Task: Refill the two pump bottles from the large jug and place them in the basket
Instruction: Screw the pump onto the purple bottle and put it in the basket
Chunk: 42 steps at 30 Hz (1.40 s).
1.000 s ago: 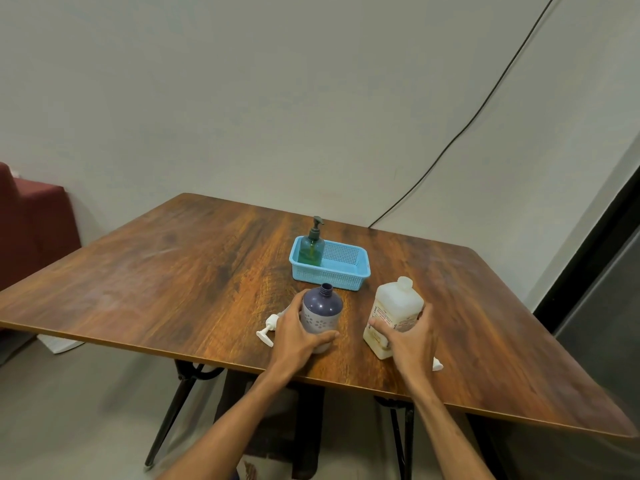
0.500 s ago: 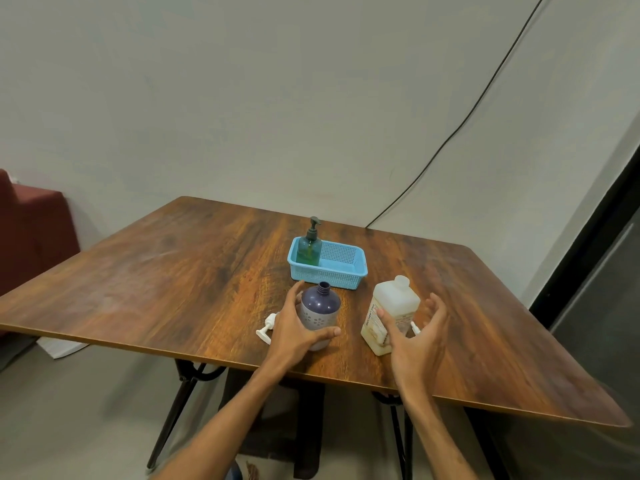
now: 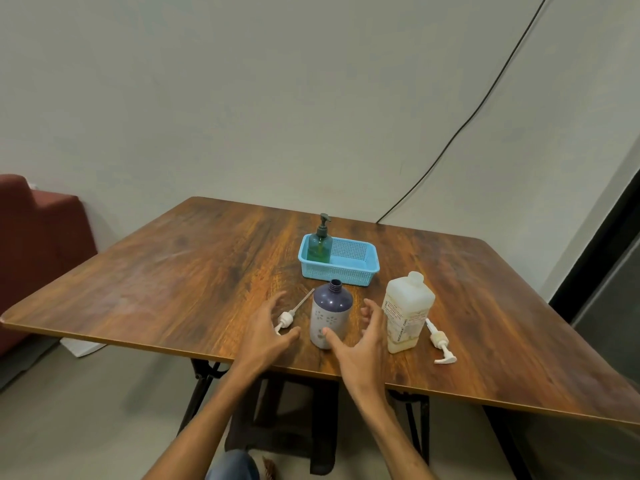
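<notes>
- The left hand (image 3: 265, 336) has let go of the purple bottle (image 3: 329, 318); fingers spread, at its 9 o'clock.
- The right hand (image 3: 362, 341) left the jug (image 3: 407, 311); fingers spread, at the bottle's 4 o'clock.

A wide bench (image 3: 145, 278) with a streaked brown wooden top stood on dark metal legs (image 3: 201, 386) close to a plain pale grey wall (image 3: 242, 98). A thin black cable (image 3: 485, 98) ran down the wall at a slant and vanished behind the bench's far edge. At the left sat a dark red upholstered seat (image 3: 38, 244). A white sheet (image 3: 81, 347) lay on the grey floor (image 3: 86, 417) under the bench's near edge, and a dark frame (image 3: 599, 251) stood at the right.
</notes>
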Motion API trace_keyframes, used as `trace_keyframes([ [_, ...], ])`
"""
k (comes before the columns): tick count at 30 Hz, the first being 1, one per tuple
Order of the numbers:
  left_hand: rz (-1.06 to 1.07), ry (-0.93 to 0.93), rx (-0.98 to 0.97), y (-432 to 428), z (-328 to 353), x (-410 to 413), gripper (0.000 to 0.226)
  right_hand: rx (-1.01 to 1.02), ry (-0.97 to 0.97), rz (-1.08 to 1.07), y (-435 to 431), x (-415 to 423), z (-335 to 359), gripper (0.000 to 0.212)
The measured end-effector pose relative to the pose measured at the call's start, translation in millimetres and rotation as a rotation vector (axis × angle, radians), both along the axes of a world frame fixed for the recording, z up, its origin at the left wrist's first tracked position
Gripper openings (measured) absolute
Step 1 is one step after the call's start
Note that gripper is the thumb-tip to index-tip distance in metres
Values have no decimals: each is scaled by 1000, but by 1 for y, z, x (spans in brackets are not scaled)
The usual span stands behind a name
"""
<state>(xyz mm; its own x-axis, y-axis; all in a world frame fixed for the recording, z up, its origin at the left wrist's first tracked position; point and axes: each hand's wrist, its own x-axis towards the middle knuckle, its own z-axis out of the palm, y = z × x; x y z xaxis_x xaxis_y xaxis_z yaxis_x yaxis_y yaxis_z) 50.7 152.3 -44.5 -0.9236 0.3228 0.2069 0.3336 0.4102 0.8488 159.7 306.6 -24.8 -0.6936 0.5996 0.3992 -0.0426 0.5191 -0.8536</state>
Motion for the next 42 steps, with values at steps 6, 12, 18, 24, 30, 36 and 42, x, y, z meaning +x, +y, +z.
trace_keyframes([
  [6,119,108,-140,9,-8,-1,52,-108,-110,63,0,-19,-17,101],
  [12,146,179,-253,17,-8,-11,29,-147,-108,85,2,-32,-27,96],
  [18,170,200,-117,7,6,-6,34,-171,-132,86,9,-36,-32,96],
  [24,195,258,56,1,48,-4,23,-171,-141,86,10,-37,-33,97],
  [30,113,430,180,-1,97,6,27,-142,-148,82,11,-38,-36,97],
  [36,62,453,266,-3,149,20,31,-83,-141,84,12,-38,-37,92],
  [42,69,479,176,3,182,20,15,-50,-156,74,13,-40,-38,94],
])
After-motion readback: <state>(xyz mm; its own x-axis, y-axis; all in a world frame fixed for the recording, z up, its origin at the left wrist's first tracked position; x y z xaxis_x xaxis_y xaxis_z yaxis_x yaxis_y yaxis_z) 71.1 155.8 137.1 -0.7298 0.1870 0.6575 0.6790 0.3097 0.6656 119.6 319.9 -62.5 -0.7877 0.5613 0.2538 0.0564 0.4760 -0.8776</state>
